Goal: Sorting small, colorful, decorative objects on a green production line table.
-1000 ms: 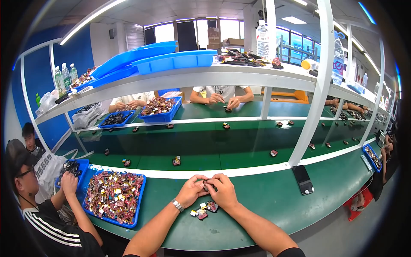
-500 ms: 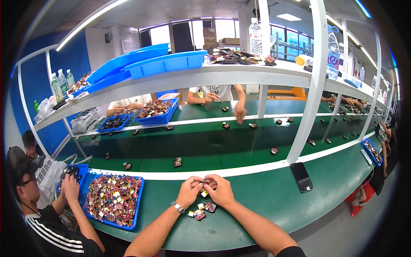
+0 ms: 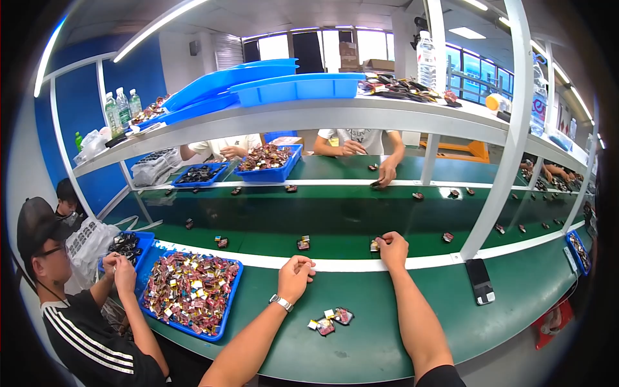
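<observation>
My right hand (image 3: 393,250) reaches over the white rail to the green belt. Its fingers pinch a small electronic part (image 3: 374,246) with a pale yellow-white tab, at the belt's near edge. My left hand (image 3: 296,278), with a metal-banded watch at the wrist, hovers near the rail. Its fingers are loosely curled in, and nothing shows in them. Between my forearms, a small cluster of similar parts (image 3: 331,320), dark red with white and yellow tabs, lies on the green worktop (image 3: 284,351).
At left stands a blue tray (image 3: 222,322) heaped with similar parts; beside it a person (image 3: 97,322) handles small pieces. A black phone (image 3: 479,282) lies right, by a white post (image 3: 503,155). Spaced parts (image 3: 303,243) dot the belt (image 3: 277,222). Opposite, a person's hand (image 3: 387,173) reaches in.
My hands have parted: the right went forward and right to the belt with a small part, the left stayed nearer. The view has shifted left. The opposite person's hand has lowered toward the rail.
</observation>
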A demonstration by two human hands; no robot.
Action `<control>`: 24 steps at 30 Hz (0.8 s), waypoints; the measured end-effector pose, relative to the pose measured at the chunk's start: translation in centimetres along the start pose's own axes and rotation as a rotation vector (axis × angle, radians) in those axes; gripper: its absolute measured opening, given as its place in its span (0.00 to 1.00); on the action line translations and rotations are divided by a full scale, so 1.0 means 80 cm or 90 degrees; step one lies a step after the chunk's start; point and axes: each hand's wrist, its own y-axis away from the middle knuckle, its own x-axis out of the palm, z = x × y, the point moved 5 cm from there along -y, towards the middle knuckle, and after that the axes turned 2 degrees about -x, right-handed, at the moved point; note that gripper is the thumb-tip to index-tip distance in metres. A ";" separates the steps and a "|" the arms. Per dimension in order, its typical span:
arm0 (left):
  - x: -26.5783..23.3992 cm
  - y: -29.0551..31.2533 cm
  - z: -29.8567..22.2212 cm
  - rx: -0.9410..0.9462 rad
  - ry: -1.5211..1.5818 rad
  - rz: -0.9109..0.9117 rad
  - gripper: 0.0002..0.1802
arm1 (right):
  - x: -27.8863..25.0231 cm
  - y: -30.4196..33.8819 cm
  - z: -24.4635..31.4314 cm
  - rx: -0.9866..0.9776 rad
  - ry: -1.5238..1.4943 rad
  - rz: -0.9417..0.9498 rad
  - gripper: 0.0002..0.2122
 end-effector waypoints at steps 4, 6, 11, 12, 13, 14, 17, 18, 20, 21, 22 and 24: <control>-0.016 0.000 0.011 -0.032 0.031 -0.059 0.05 | 0.013 0.031 0.071 -0.287 0.207 -0.131 0.16; -0.009 -0.002 0.002 -0.008 -0.088 -0.085 0.04 | 0.040 0.051 0.101 -0.319 0.180 -0.031 0.16; -0.009 -0.001 0.003 0.051 -0.083 -0.098 0.05 | 0.143 0.079 0.138 -0.224 0.082 0.252 0.25; -0.013 0.000 0.005 0.052 -0.083 -0.101 0.05 | 0.154 0.080 0.147 -0.215 0.102 0.268 0.26; -0.015 -0.003 0.007 0.043 -0.066 -0.102 0.05 | 0.165 0.080 0.152 -0.223 0.101 0.268 0.26; -0.016 -0.004 0.009 0.035 -0.049 -0.103 0.04 | 0.174 0.081 0.157 -0.250 0.124 0.258 0.26; -0.014 -0.002 0.010 0.024 -0.026 -0.090 0.04 | 0.178 0.078 0.149 -0.273 0.114 0.247 0.24; -0.010 -0.003 0.009 0.025 -0.014 -0.075 0.04 | 0.172 0.075 0.140 -0.264 0.081 0.246 0.22; -0.016 -0.003 0.011 0.006 0.002 -0.090 0.04 | 0.147 0.082 0.134 -0.249 0.058 0.241 0.19; -0.016 -0.004 0.012 -0.011 0.018 -0.102 0.04 | 0.127 0.086 0.127 -0.281 -0.022 0.225 0.18; -0.017 -0.008 0.011 -0.009 0.023 -0.093 0.04 | 0.109 0.091 0.126 -0.315 -0.095 0.205 0.17; -0.031 -0.005 0.017 -0.019 0.069 -0.069 0.04 | 0.069 0.126 0.139 -0.325 -0.129 0.297 0.16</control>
